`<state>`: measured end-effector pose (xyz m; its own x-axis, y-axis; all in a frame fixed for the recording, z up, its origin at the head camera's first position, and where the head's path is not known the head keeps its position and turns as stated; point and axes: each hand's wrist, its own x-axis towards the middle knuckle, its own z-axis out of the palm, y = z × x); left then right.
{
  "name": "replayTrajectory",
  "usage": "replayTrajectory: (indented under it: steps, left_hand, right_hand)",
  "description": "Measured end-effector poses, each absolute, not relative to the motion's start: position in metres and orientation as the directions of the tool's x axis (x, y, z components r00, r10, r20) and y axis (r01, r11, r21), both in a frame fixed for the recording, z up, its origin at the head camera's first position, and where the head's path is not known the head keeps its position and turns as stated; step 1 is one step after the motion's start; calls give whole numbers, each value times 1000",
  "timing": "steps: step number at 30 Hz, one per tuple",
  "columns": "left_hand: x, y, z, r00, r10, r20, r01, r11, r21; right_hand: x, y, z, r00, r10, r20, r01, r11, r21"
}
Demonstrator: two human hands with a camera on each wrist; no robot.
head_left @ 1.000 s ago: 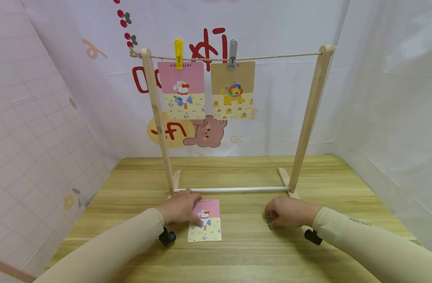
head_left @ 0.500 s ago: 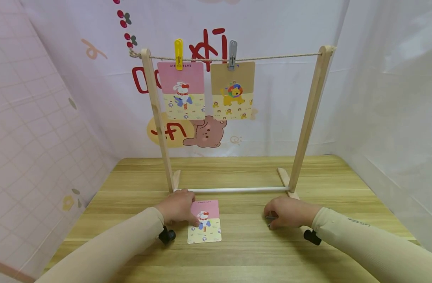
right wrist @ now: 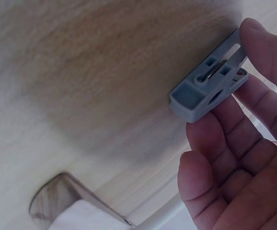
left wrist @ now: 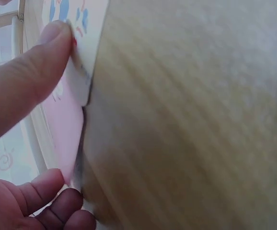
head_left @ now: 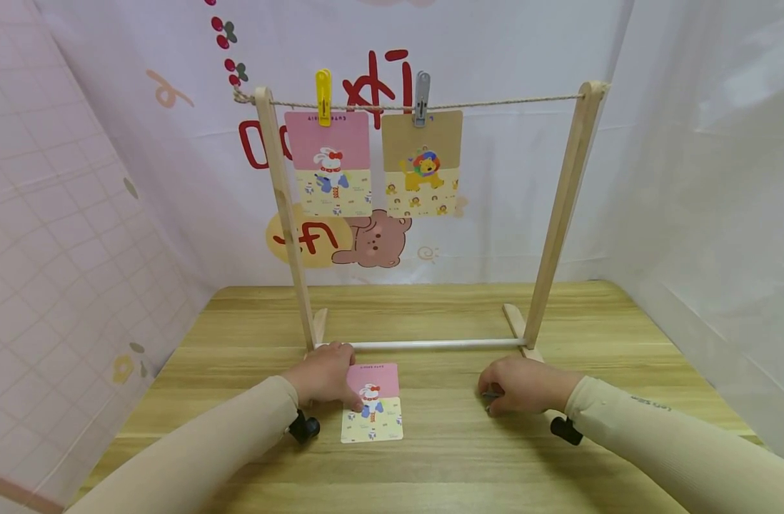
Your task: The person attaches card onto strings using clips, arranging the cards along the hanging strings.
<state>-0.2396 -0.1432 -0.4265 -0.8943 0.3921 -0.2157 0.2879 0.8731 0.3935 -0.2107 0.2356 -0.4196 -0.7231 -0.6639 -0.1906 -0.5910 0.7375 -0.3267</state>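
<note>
My left hand (head_left: 324,375) is at the left side of a pink and cream rabbit card (head_left: 382,421) lying on the table. In the left wrist view its thumb lies on the face of the card (left wrist: 64,129), fingertips at the pink end's edge; a small step shows along the card's side. My right hand (head_left: 523,385), low over the table at the right, holds a grey clothespin (right wrist: 201,81) between thumb and fingers. The clothespin's jaws point away from the palm. In the head view the hand mostly hides it.
Behind the hands stands a wooden frame (head_left: 562,214) with a white bottom rod (head_left: 424,345) and a twine line (head_left: 508,102). A yellow clothespin (head_left: 324,96) holds a rabbit card (head_left: 330,139) there; another grey clothespin (head_left: 421,100) holds a lion card (head_left: 424,193).
Over the last second my left hand has shifted very slightly left, and the card under it a touch toward me. The right hand keeps its place with the clothespin.
</note>
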Motion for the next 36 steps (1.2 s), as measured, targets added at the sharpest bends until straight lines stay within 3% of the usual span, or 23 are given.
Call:
replayTrajectory:
  steps: [6,16,36]
  left_hand:
    - [-244,-143,-430,-892,398,-212,286,863,417]
    - [-248,-145,-429,-893,371,-254,178,810,558]
    - [-251,-144,-431,-906,342,-250,103,751,652]
  right_hand:
    - [-211,235,-419,-724,-665,-184,-596,737,-318]
    - [-212,236,-421,-715,-679,-166,-611,723,-322]
    - [-212,235,-421,-712,-686,-148,-626,716,-309]
